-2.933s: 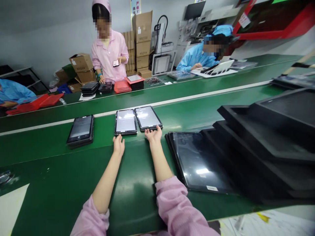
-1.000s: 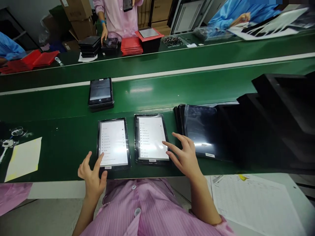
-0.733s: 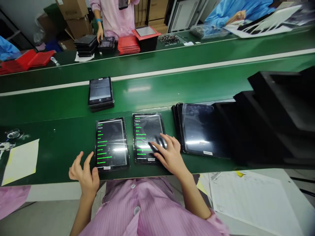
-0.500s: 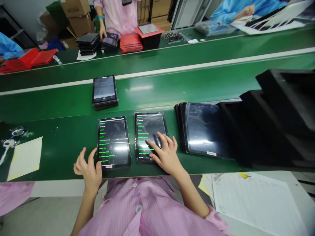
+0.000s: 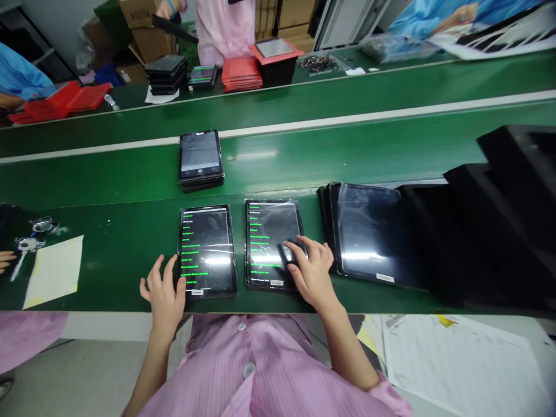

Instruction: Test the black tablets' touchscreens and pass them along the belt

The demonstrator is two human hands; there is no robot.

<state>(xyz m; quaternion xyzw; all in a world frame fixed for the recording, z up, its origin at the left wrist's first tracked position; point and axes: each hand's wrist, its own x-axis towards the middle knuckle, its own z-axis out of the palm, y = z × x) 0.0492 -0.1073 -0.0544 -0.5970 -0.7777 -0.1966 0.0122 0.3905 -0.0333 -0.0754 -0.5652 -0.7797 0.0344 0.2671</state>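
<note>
Two tablets lie side by side on the green bench, each with a dark screen listing lines of mostly green text. At the lower left edge of the left tablet [image 5: 208, 249] is my left hand [image 5: 165, 292], fingers spread and holding nothing. My right hand [image 5: 315, 272] is over the lower right of the right tablet [image 5: 271, 231], fingers apart and index finger stretched toward the screen. Whether that fingertip touches the glass I cannot tell. Beyond them, a small stack of tablets [image 5: 200, 156] has a lit, greyish screen on top.
To the right are film-covered tablets [image 5: 373, 231] and black trays [image 5: 490, 231]. A yellowish paper [image 5: 55, 271] and metal-looking items [image 5: 30, 243] lie at left, near another person's fingers [image 5: 5, 260]. Across the bench, people work near red pouches [image 5: 242, 74] and stacked black tablets [image 5: 165, 75].
My right index finger has drawn back a little to the right over the right tablet. The view has shifted slightly. Across the bench, a person has lifted a dark flat object.
</note>
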